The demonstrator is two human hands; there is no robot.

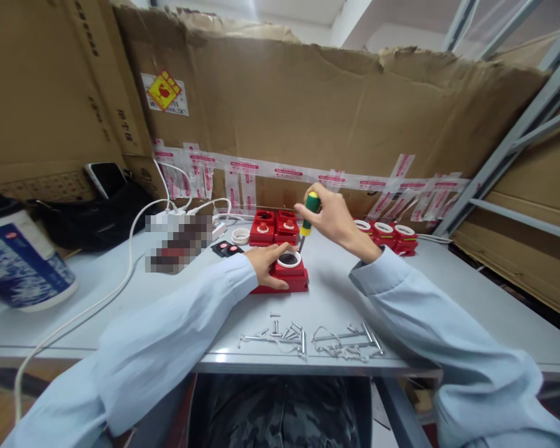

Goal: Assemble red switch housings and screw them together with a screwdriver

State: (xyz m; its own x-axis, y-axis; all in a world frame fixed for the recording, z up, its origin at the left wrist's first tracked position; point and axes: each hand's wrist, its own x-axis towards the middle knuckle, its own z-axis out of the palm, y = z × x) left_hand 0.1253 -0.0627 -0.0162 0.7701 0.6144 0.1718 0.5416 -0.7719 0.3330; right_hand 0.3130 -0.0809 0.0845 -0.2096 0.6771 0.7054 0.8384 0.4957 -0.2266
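Observation:
My left hand (266, 266) rests on a red box-shaped housing (295, 281), its fingers spread along the left side and top. A white ring (289, 264) surrounds the round opening in the top of that housing. In my right hand (335, 218) is a screwdriver (312, 206) with a green and yellow handle, tilted slightly, its shaft pointing down at the housing's far right corner. Whether the tip sits in a screw cannot be made out. Just behind stand two more red housings (262, 238) with knob-like parts on their fronts.
Loose screws (289, 331) and metal rods lie near the table's front edge. Several red housings with white rings (384, 229) stand at the back right. White rings (241, 236) and black plates (226, 249) lie left of centre. A cable (129, 261) and a large cup (25, 255) occupy the left.

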